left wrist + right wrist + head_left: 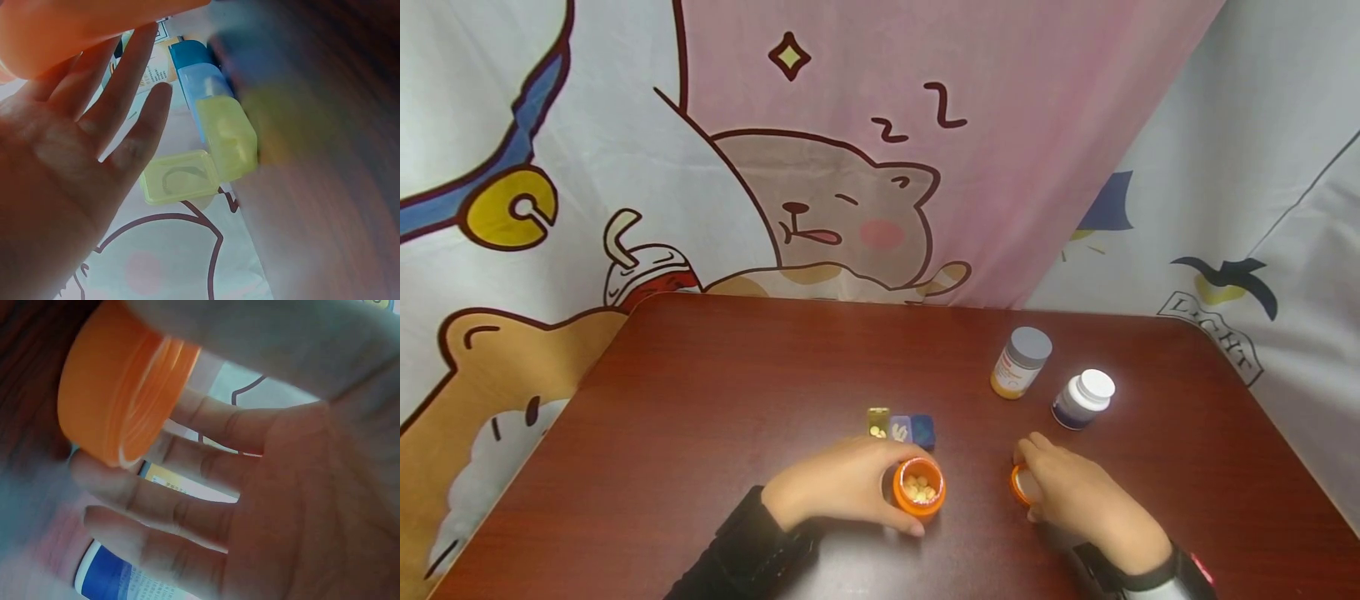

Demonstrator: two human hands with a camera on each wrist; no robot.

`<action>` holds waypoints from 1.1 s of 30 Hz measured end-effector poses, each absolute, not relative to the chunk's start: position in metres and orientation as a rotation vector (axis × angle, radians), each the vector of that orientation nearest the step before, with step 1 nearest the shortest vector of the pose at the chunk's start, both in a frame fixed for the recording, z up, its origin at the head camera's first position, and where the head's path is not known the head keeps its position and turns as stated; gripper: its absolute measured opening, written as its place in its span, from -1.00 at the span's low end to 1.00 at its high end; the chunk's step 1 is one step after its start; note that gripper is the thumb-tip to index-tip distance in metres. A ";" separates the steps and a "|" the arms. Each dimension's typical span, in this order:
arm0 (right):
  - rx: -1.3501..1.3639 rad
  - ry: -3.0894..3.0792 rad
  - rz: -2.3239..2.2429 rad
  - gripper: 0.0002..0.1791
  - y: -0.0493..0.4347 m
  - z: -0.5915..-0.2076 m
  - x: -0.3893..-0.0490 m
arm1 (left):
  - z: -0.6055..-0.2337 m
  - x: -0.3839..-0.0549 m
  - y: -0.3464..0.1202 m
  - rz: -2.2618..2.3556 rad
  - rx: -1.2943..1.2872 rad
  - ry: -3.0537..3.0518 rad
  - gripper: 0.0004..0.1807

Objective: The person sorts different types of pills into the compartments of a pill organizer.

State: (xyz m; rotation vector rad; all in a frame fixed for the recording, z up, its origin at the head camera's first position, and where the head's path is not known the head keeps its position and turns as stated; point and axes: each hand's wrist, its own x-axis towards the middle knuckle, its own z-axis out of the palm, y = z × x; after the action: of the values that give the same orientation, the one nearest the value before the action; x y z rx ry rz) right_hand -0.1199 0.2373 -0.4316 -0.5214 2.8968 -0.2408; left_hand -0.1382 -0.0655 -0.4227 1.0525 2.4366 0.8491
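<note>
My left hand (841, 485) holds an uncapped orange pill bottle (923, 512), thumb and fingers curled round its sides. Pale yellow tablets (919, 488) show inside its mouth. Just beyond it lies a small pill organizer (922, 431) with yellow, light blue and dark blue sections, partly hidden by the hand. Its yellow section stands open with tablets in it, and white pills show in the light blue one. The raised yellow lid (180, 177) appears in the left wrist view. My right hand (1078, 498) grips an orange cap (100, 381), hollow side toward the palm, low over the table.
A grey-lidded bottle (1021, 363) with a yellowish base stands at the back right of the brown table (737, 367). Nearer the right hand is a white-capped bottle (1082, 400) with a dark blue lower part. A patterned curtain (1000, 150) hangs behind the table.
</note>
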 end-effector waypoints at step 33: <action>-1.042 2.664 -1.739 -0.48 0.169 -0.423 -0.092 | -0.427 -0.141 -0.065 0.925 1.005 2.404 -0.42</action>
State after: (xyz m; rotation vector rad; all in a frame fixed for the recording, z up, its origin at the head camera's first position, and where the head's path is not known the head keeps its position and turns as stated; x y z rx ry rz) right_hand -0.0919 0.1687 -0.4235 -1.0418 2.6639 -1.7391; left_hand -0.1413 -0.0648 -0.4269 1.0054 2.4043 0.9250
